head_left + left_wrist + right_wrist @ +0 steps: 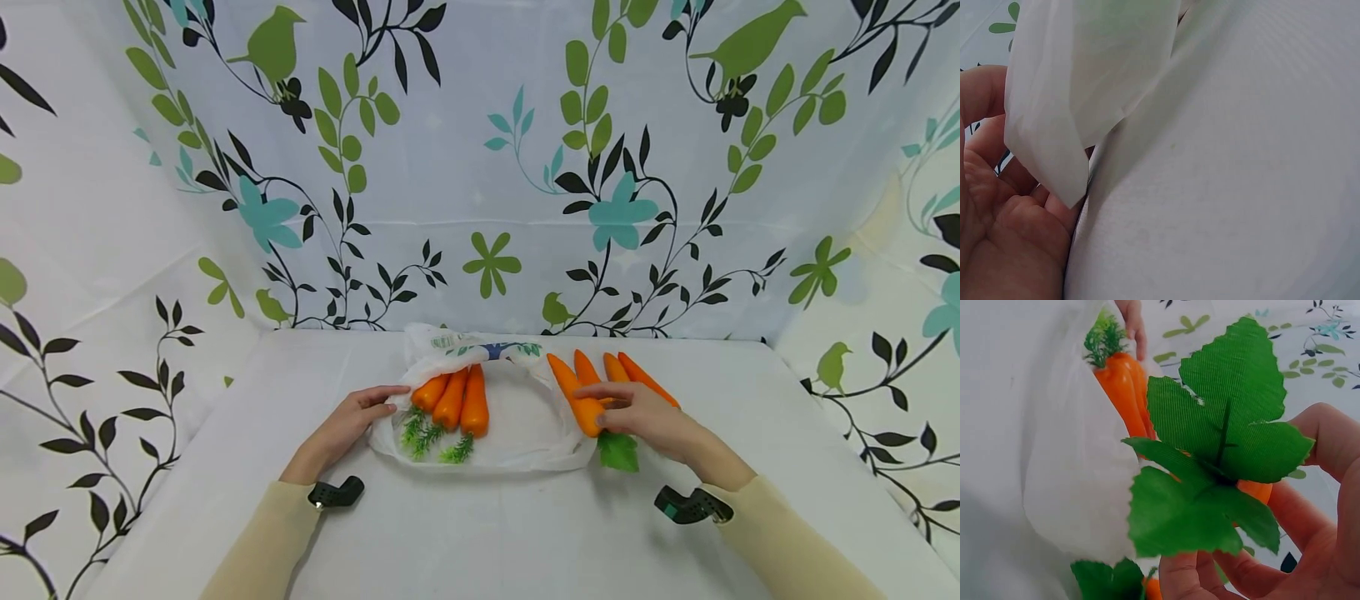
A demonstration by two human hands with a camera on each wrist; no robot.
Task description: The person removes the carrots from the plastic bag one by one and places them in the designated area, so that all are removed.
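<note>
A white plastic bag (517, 458) lies with its mouth spread; three orange toy carrots (447, 402) with feathery green tops are inside on its left. My left hand (351, 425) holds the bag's left edge; in the left wrist view its fingers curl behind the thin plastic (1047, 125). At the bag's right side my right hand (648, 419) grips an orange carrot (570, 390) near its thick end. Broad green leaves (1229, 412) on that carrot cover most of it in the right wrist view. Three more carrots (617, 367) lie under and beyond the right hand, partly hidden by it.
All of this rests on a white table (480, 533). A white curtain (465, 150) printed with leaves, birds and flowers hangs behind the table's far edge and along both sides. Each wrist wears a dark strap device (693, 505).
</note>
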